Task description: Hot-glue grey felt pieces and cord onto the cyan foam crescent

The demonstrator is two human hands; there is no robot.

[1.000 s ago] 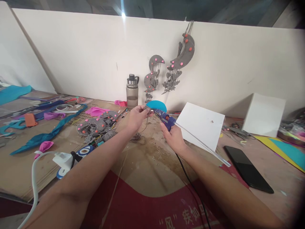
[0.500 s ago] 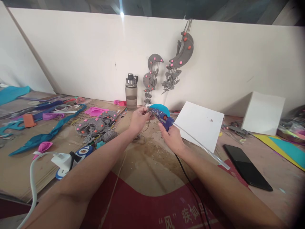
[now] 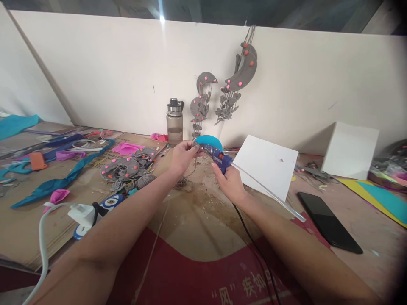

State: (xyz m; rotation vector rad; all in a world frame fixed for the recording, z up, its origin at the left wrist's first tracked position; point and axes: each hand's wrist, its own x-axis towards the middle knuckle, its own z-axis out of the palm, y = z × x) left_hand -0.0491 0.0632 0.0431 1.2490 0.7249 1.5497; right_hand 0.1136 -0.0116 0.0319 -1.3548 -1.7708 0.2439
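My left hand [image 3: 182, 156] pinches a turquoise crescent-shaped foam piece [image 3: 208, 141] above the table, with a thin grey string hanging from it. My right hand [image 3: 229, 183] grips a blue hot glue gun [image 3: 218, 156]. Its nozzle points left and touches the lower edge of the turquoise piece by my left fingertips. A clear glue stick [image 3: 270, 195] juts out of the gun's back toward the right, and its black cord [image 3: 254, 250] runs down toward me.
Grey felt moon hangings with pink dots [image 3: 237, 80] hang on the white wall. A water bottle [image 3: 174, 123] stands behind my hands. Grey felt pieces [image 3: 127, 169] lie left, a white board [image 3: 267, 165] and a black phone [image 3: 329, 222] right, and a white power strip [image 3: 84, 212] at near left.
The turquoise piece dipped behind the glue gun half a second ago and is raised again now. The gun's nozzle stays at its edge. Both hands barely shifted.
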